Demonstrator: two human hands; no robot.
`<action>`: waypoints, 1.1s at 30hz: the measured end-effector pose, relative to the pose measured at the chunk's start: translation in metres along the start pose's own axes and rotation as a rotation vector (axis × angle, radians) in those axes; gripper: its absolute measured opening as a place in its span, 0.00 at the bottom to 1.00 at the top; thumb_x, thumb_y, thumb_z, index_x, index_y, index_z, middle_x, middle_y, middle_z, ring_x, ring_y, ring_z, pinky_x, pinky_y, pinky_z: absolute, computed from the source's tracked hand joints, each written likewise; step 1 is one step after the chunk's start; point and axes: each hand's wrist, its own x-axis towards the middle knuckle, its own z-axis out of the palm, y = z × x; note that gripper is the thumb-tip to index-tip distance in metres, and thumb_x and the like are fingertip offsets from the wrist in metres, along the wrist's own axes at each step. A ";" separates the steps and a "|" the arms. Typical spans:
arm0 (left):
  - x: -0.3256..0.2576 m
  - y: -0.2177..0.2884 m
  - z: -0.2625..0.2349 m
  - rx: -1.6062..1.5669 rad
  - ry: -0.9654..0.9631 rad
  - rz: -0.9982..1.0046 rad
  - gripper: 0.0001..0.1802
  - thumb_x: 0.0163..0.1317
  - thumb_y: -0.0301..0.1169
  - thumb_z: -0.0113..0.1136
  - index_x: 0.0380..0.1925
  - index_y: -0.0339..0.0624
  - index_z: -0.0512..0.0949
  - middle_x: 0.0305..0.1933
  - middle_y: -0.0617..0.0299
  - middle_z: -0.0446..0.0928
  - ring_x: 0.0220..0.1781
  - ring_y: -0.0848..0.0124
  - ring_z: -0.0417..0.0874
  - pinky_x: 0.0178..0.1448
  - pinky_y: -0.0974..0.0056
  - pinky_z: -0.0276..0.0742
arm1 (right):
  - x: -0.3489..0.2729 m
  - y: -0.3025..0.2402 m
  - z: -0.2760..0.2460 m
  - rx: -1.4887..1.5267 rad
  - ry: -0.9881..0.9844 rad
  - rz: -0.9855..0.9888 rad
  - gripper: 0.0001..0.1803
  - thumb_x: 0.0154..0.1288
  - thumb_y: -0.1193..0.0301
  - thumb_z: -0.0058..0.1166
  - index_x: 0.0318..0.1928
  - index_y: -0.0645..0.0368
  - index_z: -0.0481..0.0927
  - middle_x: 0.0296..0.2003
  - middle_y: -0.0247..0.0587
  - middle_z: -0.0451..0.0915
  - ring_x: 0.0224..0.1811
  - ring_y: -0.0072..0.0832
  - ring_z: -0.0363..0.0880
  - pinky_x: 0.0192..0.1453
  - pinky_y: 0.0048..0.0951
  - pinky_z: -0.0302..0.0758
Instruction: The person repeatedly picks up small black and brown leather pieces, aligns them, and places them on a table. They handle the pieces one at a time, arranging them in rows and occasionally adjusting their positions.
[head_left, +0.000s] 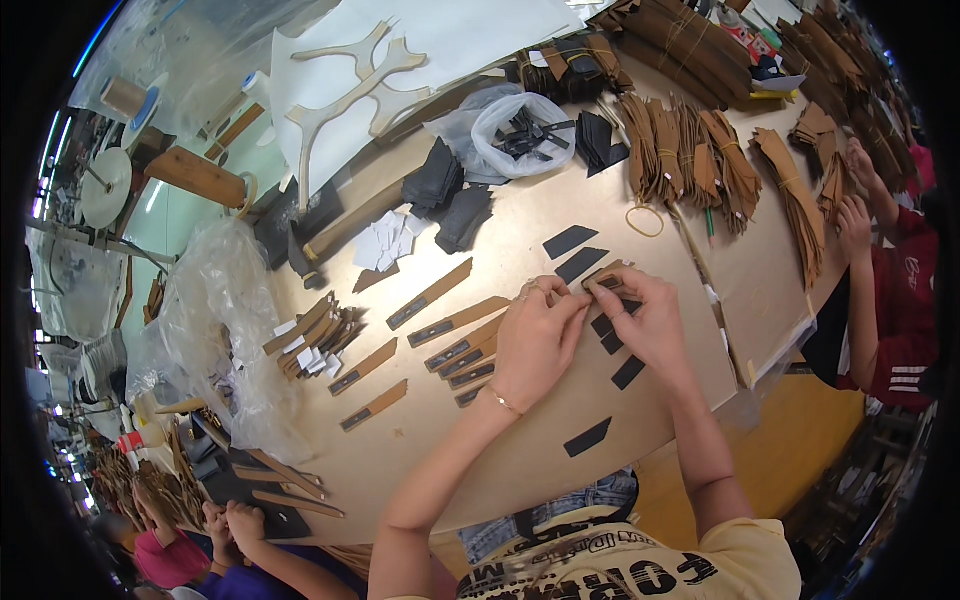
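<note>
Head view: left hand [533,335] and right hand [645,318] both pinch one brown leather strip [603,277] between fingertips, above the tan worktable [520,450]. Black parallelogram patches [570,241] lie beside them; finished strips [430,295] lie to the left. Clear plastic bag [510,125] holds dark pieces, possibly more patches.

just one view, a head cam looking steeply down at the worktable [520,470]; fisheye bends the edges; close to both hands [590,325], neighbours only at the rim
</note>
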 end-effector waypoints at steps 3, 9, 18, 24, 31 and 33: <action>0.001 -0.004 0.006 0.164 0.028 0.082 0.07 0.58 0.26 0.66 0.38 0.43 0.84 0.40 0.59 0.76 0.39 0.61 0.78 0.43 0.58 0.74 | 0.001 0.001 -0.002 0.001 -0.004 0.027 0.07 0.67 0.78 0.58 0.41 0.71 0.83 0.32 0.42 0.86 0.37 0.24 0.87 0.42 0.26 0.81; -0.003 -0.003 0.003 0.322 0.026 0.062 0.06 0.57 0.31 0.68 0.35 0.45 0.86 0.37 0.61 0.76 0.39 0.61 0.77 0.45 0.58 0.70 | 0.002 0.000 -0.002 0.026 -0.004 0.076 0.07 0.66 0.78 0.59 0.40 0.71 0.83 0.31 0.41 0.86 0.35 0.22 0.85 0.41 0.25 0.80; 0.006 0.005 0.014 0.175 0.046 -0.190 0.07 0.55 0.34 0.69 0.30 0.45 0.88 0.35 0.61 0.77 0.45 0.60 0.76 0.52 0.55 0.65 | 0.001 0.000 -0.003 -0.028 0.011 -0.063 0.07 0.62 0.78 0.61 0.39 0.69 0.84 0.30 0.46 0.85 0.33 0.29 0.87 0.40 0.27 0.81; 0.006 0.008 0.013 0.174 0.026 -0.274 0.06 0.53 0.34 0.68 0.28 0.45 0.87 0.35 0.60 0.78 0.45 0.59 0.76 0.52 0.56 0.64 | 0.002 0.002 -0.001 0.068 0.033 0.047 0.07 0.64 0.77 0.60 0.39 0.70 0.84 0.31 0.43 0.86 0.35 0.24 0.86 0.41 0.26 0.81; 0.012 0.022 0.015 0.410 0.026 -0.238 0.08 0.53 0.37 0.66 0.24 0.46 0.85 0.35 0.58 0.79 0.46 0.59 0.77 0.51 0.53 0.65 | 0.003 0.008 0.003 0.067 0.085 0.139 0.08 0.66 0.77 0.58 0.42 0.69 0.82 0.31 0.38 0.86 0.35 0.19 0.84 0.41 0.23 0.78; 0.009 0.023 0.010 0.444 0.012 -0.225 0.08 0.55 0.38 0.65 0.28 0.47 0.84 0.35 0.59 0.79 0.45 0.59 0.77 0.51 0.53 0.64 | 0.004 0.010 0.004 0.031 0.083 0.081 0.08 0.66 0.76 0.58 0.42 0.68 0.82 0.30 0.37 0.86 0.34 0.17 0.82 0.39 0.22 0.76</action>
